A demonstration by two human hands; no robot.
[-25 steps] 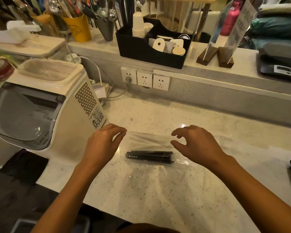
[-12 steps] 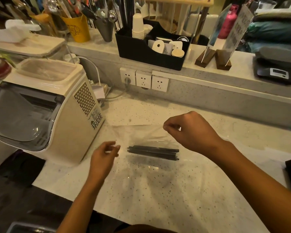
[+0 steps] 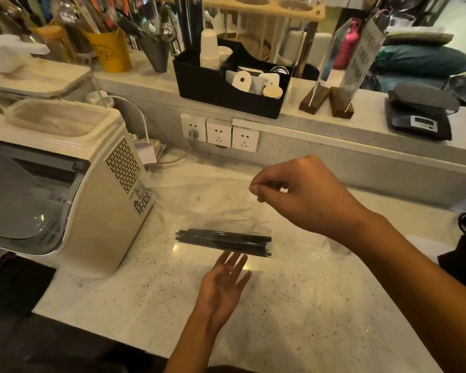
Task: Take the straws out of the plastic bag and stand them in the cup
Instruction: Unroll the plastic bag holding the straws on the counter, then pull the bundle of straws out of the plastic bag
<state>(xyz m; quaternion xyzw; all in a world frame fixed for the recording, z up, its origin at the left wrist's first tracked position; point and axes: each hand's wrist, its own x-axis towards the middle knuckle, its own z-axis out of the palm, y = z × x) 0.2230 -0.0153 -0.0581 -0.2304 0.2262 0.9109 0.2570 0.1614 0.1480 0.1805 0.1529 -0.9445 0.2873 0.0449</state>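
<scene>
A bundle of black straws (image 3: 223, 241) lies flat inside a clear plastic bag (image 3: 210, 208) on the speckled white counter (image 3: 293, 313). My right hand (image 3: 304, 195) pinches the bag's upper edge between thumb and fingers and holds it lifted above the straws. My left hand (image 3: 223, 286) is open, fingers straight and slightly blurred, with its fingertips just in front of the straw bundle, at the bag's near edge. A yellow cup (image 3: 111, 49) full of utensils and a grey metal cup (image 3: 159, 53) stand on the raised ledge at the back.
A cream ice machine (image 3: 65, 179) stands at the left, touching the bag's left side. Wall sockets (image 3: 219, 134) sit behind. On the ledge are a black organiser (image 3: 226, 87) with paper cups, two sign holders (image 3: 336, 100) and a black scale (image 3: 417, 117).
My right hand closed on the bag's upper edge and lifted it. My left hand let go of the bag's left side, moved right and opened near the straws.
</scene>
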